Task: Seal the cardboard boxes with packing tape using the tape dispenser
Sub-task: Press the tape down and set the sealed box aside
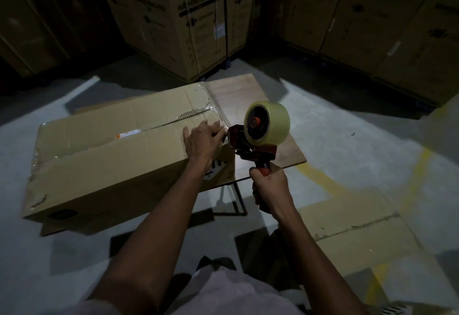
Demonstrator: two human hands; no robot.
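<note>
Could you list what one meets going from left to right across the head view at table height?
Cardboard box → left hand pressing on its right end → tape dispenser, handle gripped by the right hand → bare table edge.

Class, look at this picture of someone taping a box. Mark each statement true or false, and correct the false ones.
1. The right hand grips the dispenser by its handle. True.
2. The left hand rests flat on top of the box. True.
3. The box's top seam is fully taped shut. False: a gap shows along the seam.
4. The box sits directly on the floor. False: it sits on a small table.
5. The tape roll is black. False: it is pale yellowish.
</note>
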